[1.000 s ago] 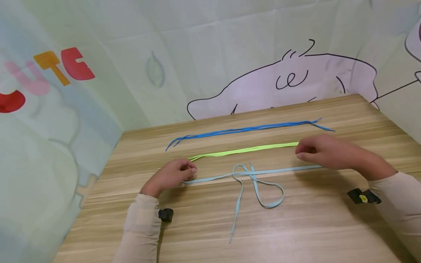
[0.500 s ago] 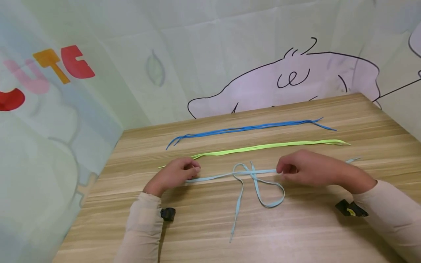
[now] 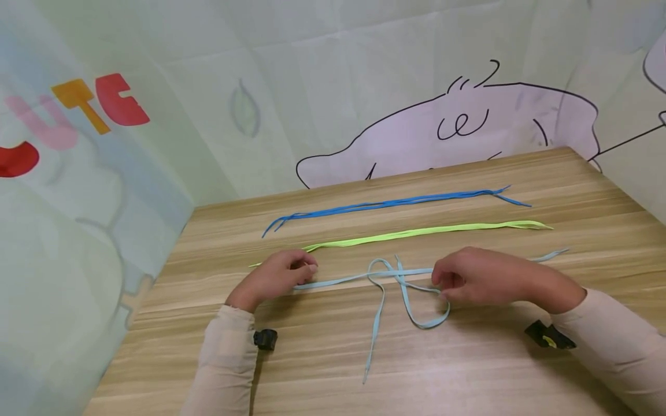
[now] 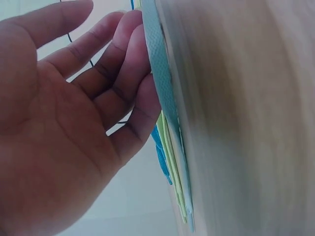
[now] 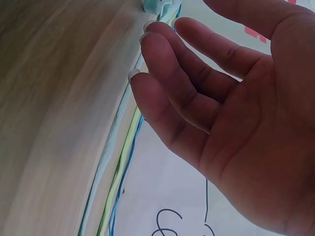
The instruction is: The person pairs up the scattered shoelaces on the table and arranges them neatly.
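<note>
A light blue shoelace runs left to right across the wooden table, a loop and crossed strands at its middle. One strand and its tip trail toward the front. My left hand rests at the lace's left part; in the left wrist view its loosely bent fingers touch the flat lace, thumb well apart. Over the right part is my right hand, fingertips by the loop. In the right wrist view, relaxed fingers lie close to the lace, with the thumb apart. The lace's right end shows beyond the right wrist.
Behind the light blue lace lies a lime-yellow shoelace, folded lengthwise. Farther back is a blue shoelace, also laid lengthwise. A printed cloth backdrop rises behind the wooden table and along its left side.
My right hand has moved left along the light blue lace and slightly toward the front, uncovering the lime lace's right end. The left hand has shifted slightly right, then stayed.
</note>
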A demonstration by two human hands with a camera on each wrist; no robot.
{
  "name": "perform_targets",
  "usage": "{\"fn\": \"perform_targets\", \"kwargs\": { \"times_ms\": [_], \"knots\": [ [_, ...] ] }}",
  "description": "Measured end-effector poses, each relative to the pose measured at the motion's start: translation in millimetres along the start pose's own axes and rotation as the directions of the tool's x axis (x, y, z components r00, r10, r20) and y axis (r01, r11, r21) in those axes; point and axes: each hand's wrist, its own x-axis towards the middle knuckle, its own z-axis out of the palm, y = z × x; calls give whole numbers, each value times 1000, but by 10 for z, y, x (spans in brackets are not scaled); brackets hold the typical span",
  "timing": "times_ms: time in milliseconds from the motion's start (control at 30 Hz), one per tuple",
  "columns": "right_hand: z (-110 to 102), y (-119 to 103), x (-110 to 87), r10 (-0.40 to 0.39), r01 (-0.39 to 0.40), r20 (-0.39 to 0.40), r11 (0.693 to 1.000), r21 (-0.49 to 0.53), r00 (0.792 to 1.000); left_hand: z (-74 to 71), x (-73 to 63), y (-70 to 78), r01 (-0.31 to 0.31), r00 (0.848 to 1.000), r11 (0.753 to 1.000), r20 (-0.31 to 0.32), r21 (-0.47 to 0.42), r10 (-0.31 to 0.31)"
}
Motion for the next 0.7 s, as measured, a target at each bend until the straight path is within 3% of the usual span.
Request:
{"fn": "perform_targets", "kwargs": {
  "times_ms": [300,700],
  "knots": [
    [44,-15,12,-9,9,-7,1000,-20,1000,33,16,17,-10,1000,1000,-12,2,10],
    [152,-34,57,7,-10,-23,992,-126,1000,41,3,49,-52,999,998,-18,-22,51]
  ]
}}
